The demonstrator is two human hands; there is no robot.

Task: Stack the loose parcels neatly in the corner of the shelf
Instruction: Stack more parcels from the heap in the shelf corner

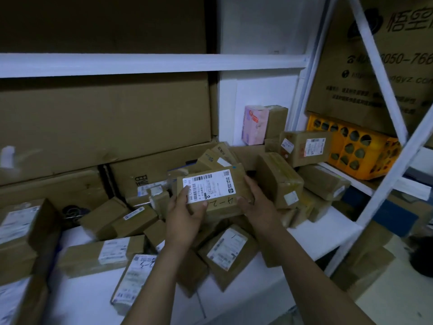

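**Parcel held in both hands above the heap**

A brown parcel (218,192) with a white barcode label on its top face is held over the middle of the shelf (89,299), lifted above the other boxes and tilted a little. The left hand (185,216) grips its left end, thumb pressed on the label's lower corner and fingers curled underneath. The right hand (257,205) grips the right end, thumb on the top face near some handwritten marks and fingers wrapped around the far side.

Below and around it the loose parcels (228,248) lie in an untidy heap, from the shelf's front edge to its back, at mixed angles, some leaning on each other.

In the back right corner of the shelf a pink parcel (254,124) stands upright against the wall, with a brown labelled box (307,147) just beside it on top of others.

Large cartons (105,118) fill the back left of the shelf. Past the white upright (302,90) at the right end, a yellow crate (356,151) sits on the neighbouring shelf.
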